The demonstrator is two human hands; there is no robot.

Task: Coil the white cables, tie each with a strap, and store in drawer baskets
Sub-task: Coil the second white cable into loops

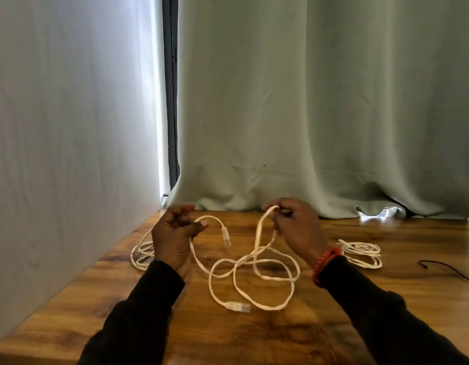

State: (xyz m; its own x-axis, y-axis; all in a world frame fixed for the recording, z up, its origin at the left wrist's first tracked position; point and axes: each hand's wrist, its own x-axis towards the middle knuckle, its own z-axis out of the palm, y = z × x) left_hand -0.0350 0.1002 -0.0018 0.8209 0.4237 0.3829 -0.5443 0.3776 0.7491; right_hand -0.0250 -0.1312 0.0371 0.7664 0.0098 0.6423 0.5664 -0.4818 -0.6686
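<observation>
A loose white network cable (pixel 265 275) lies in tangled loops on the wooden table (pixel 228 335) between my hands. My left hand (pixel 172 238) grips it near one end, and that plug (pixel 226 238) dangles to the right of my fingers. My right hand (pixel 296 227) pinches a raised loop of the same cable. The other plug (pixel 238 306) rests on the table in front. A second white cable (pixel 142 252) lies coiled behind my left hand. A third white cable (pixel 362 252) sits bundled to the right of my right wrist.
A thin black wire (pixel 449 271) runs off the table's right edge. Pale curtains (pixel 307 114) hang along the back edge, and a white sheet (pixel 70 127) borders the left side. No drawer baskets or straps show.
</observation>
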